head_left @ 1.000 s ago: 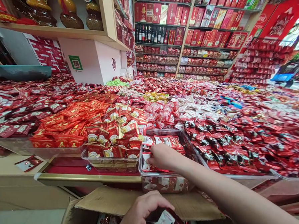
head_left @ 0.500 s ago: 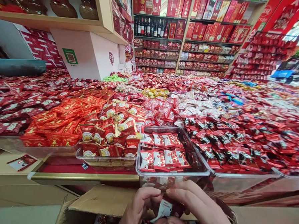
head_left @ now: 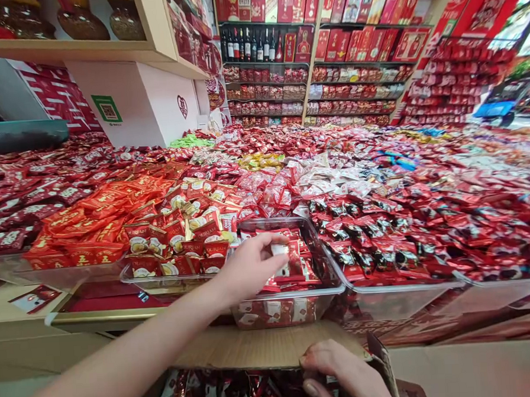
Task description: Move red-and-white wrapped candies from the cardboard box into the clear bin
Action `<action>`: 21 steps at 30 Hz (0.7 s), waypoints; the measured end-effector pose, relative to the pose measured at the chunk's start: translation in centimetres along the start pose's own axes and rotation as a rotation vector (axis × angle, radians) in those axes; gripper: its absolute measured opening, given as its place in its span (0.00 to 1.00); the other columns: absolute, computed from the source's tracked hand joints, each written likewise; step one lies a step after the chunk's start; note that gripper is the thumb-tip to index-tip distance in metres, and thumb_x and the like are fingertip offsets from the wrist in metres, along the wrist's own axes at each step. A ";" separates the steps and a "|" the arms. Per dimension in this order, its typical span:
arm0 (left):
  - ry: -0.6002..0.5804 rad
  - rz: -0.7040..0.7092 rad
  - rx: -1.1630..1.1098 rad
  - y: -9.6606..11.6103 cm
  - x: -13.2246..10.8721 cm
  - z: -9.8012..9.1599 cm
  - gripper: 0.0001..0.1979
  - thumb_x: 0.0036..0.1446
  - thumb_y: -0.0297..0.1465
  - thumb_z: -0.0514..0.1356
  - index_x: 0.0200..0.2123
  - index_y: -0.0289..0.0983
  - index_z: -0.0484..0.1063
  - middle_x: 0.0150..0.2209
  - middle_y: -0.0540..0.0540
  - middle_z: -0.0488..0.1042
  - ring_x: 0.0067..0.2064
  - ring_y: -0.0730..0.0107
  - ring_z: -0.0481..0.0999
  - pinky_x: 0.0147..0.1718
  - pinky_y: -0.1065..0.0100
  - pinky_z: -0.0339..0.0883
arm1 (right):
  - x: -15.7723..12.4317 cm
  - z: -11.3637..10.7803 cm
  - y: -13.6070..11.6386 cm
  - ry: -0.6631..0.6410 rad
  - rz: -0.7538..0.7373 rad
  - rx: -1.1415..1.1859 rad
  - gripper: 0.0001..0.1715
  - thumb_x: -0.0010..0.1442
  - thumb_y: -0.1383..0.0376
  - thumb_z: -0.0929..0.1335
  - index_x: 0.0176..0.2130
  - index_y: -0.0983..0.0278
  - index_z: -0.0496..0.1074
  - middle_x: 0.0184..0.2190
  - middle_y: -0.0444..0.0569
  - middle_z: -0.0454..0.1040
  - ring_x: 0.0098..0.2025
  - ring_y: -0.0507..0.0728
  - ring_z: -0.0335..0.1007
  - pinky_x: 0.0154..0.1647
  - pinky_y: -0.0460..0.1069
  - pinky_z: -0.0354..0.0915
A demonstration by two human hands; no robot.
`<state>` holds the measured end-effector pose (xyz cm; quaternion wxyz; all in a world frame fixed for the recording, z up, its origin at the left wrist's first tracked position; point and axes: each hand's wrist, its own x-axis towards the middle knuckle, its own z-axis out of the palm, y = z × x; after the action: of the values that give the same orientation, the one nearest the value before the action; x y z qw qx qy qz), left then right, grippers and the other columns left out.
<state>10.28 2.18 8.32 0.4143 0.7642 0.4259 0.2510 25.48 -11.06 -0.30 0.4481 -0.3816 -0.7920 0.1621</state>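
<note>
My left hand (head_left: 253, 267) reaches from the lower left over a clear plastic tray (head_left: 340, 283). Its thumb and fingers close on a small red-and-white snack packet (head_left: 290, 262), among more packets of the same kind lying in the tray. Below the tray, my right hand (head_left: 342, 369) is over an opened cardboard box (head_left: 264, 346). Its fingers are bent and apart, thumb low, close to loose wrapped packets (head_left: 213, 391) inside. No packet shows between them, though part of the hand is cut off by the frame.
Durian packets (head_left: 178, 244) fill a tray on the left, with orange-red packets (head_left: 89, 225) beyond. Red-and-black packets (head_left: 383, 245) are heaped on the right. A white pillar (head_left: 127, 105) and stocked shelves (head_left: 276, 64) stand behind. A gold-edged counter (head_left: 115, 315) runs along the front.
Both hands were together above the box, around a packet. My left hand has moved up and forward to the tray; my right has stayed low at the box. The view has shifted slightly.
</note>
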 end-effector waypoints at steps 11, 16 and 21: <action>-0.182 0.025 0.385 -1.4 5.8 4.2 0.21 0.42 0.20 0.55 0.43 0.31 0.70 0.30 0.44 0.75 0.30 0.65 0.73 0.29 0.68 0.65 | -0.4 1.1 0.5 0.094 -0.051 0.126 0.15 0.55 0.73 0.63 0.43 0.60 0.63 0.29 0.48 0.71 0.31 0.51 0.68 0.32 0.43 0.66; -0.175 0.077 0.502 -1.2 5.9 4.3 0.20 0.44 0.20 0.55 0.43 0.35 0.71 0.42 0.41 0.73 0.43 0.60 0.72 0.41 0.64 0.63 | -0.5 1.1 -0.1 0.129 -0.008 0.152 0.15 0.55 0.74 0.63 0.43 0.60 0.64 0.30 0.48 0.70 0.31 0.51 0.67 0.31 0.43 0.66; -0.110 0.136 0.561 0.9 4.2 3.5 0.20 0.48 0.26 0.56 0.48 0.34 0.67 0.44 0.39 0.68 0.44 0.56 0.69 0.44 0.59 0.60 | -0.6 0.5 -0.6 0.055 -0.005 0.137 0.18 0.53 0.77 0.63 0.44 0.62 0.63 0.32 0.50 0.70 0.34 0.52 0.67 0.34 0.45 0.67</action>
<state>15.38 4.02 7.38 0.1915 0.8881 0.4035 0.1087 24.97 -11.90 -0.58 0.4952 -0.3525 -0.7673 0.2042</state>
